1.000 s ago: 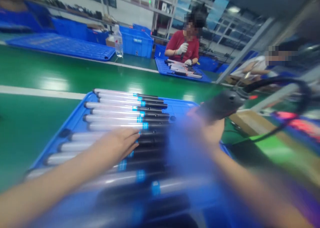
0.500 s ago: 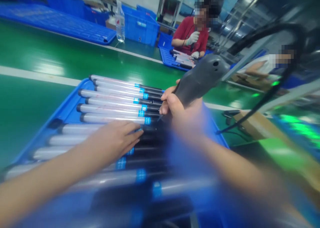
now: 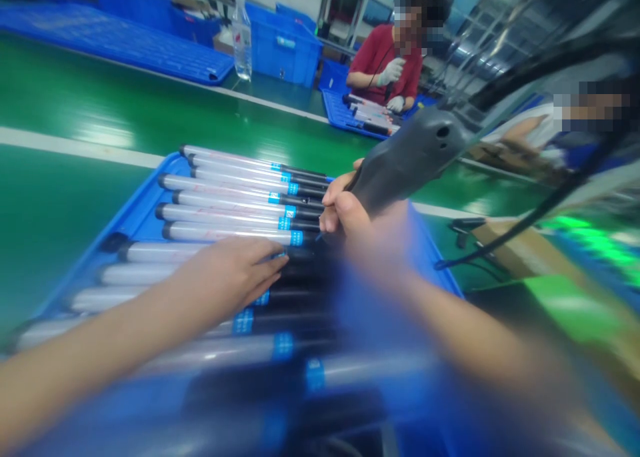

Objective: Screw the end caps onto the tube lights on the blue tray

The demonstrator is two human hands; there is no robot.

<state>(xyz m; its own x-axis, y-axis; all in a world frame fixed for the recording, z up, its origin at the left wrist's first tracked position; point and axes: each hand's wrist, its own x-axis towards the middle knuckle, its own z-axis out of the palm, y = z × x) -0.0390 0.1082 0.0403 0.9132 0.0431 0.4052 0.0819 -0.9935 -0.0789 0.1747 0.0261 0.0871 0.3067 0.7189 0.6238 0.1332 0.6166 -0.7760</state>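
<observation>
Several clear tubes [image 3: 225,213] with black ends and blue labels lie side by side in a blue tray [image 3: 127,200]. Across one of the nearer tubes rests my left hand [image 3: 245,263], its fingers closed round it close to the label. My right hand [image 3: 355,220] grips a dark grey electric screwdriver [image 3: 407,157] with a cable at its back end. Its thin tip points down at the black end of a tube near my left fingertips. Whether the tip touches is too blurred to tell.
Across the green table [image 3: 75,90], a co-worker in a red shirt [image 3: 375,57] sits behind another tray of tubes. A water bottle [image 3: 242,43] stands by a blue crate [image 3: 285,47]. The screwdriver's black cable [image 3: 530,210] loops at right, near a cardboard box [image 3: 520,243].
The view has shifted slightly. Both my hands and the screwdriver keep almost the same place over the tubes.
</observation>
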